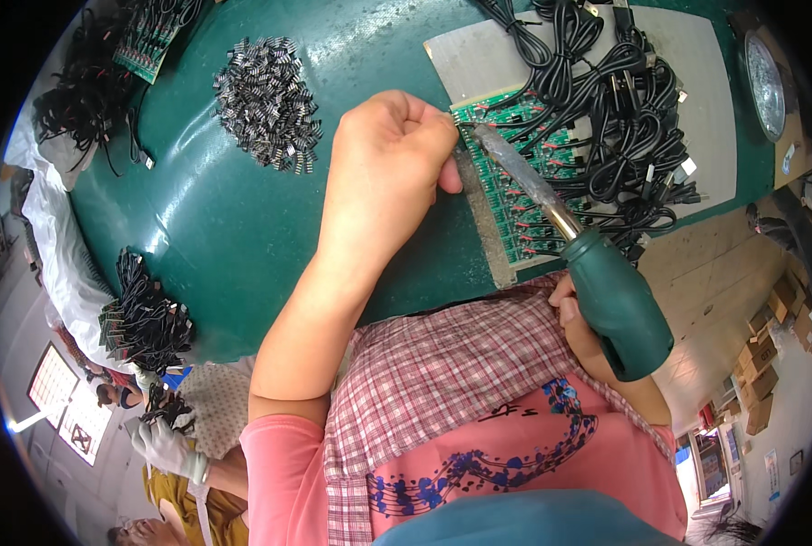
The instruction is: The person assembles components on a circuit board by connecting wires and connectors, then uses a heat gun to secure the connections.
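My left hand (pixel 389 164) is closed in a fist beside the near corner of a green circuit board (pixel 515 182), pinching something thin that I cannot make out. My right hand (pixel 574 318) grips the dark green handle of a soldering iron (pixel 606 291); only a few fingers show behind the handle. The iron's metal shaft slants up to the left, and its tip rests at the board's corner, right by my left fingertips. Red and black wired black cables (pixel 615 100) lie across the board's far side.
The board lies on a grey sheet (pixel 479 55) on a green table (pixel 242 218). A heap of small black parts (pixel 267 102) sits at the left, bundles of black cables (pixel 146 318) near the table edge. Another person's gloved hand (pixel 165 446) works at the lower left. A round dial (pixel 766 86) stands at the right.
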### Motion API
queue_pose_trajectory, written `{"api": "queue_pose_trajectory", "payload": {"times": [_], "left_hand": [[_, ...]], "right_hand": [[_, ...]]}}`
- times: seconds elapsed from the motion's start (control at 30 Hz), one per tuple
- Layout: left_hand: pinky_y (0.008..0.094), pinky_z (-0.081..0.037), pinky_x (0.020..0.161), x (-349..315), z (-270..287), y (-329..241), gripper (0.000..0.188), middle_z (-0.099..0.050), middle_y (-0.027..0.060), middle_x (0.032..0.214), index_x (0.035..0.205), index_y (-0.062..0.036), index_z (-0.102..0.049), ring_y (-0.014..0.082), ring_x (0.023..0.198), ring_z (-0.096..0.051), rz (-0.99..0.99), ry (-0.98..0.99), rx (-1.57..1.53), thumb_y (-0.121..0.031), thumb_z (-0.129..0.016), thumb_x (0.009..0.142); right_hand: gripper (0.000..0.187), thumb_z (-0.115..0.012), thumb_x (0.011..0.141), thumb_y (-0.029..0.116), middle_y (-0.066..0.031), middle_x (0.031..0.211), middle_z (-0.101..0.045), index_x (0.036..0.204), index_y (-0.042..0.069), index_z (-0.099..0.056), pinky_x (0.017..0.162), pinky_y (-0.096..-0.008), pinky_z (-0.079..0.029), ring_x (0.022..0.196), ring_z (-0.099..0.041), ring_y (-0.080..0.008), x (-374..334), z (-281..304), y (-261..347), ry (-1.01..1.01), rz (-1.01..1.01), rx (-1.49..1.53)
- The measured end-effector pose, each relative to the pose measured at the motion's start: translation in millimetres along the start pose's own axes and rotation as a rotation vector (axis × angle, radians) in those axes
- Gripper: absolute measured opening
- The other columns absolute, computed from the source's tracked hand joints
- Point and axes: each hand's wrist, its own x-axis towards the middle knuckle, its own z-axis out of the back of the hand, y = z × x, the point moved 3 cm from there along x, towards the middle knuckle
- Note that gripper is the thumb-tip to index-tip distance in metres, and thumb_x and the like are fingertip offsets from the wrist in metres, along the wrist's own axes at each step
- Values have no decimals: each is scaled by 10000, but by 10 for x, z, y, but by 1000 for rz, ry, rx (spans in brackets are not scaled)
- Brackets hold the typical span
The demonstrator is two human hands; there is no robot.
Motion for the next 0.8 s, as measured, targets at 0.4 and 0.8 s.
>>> {"api": "queue_pose_trajectory", "payload": {"times": [0.4,0.8], "left_hand": [[234,-449,502,-185,213,111,149,-619,71,613,867,38,-603,88,532,-564,-225,-233,149,-105,-577,898],[192,-398,567,-358,716,289,111,-563,5,693,922,22,-601,49,616,-500,-367,-519,318,-87,-580,923]], "right_hand": [[162,-664,731,97,-69,900,-666,892,100,-680,657,-326,-532,758,-636,-242,66,93,87,-30,11,20],[114,-544,902,104,-43,751,-546,951,3,-523,594,-235,-436,635,-509,-88,124,54,122,-12,178,-85]]}}
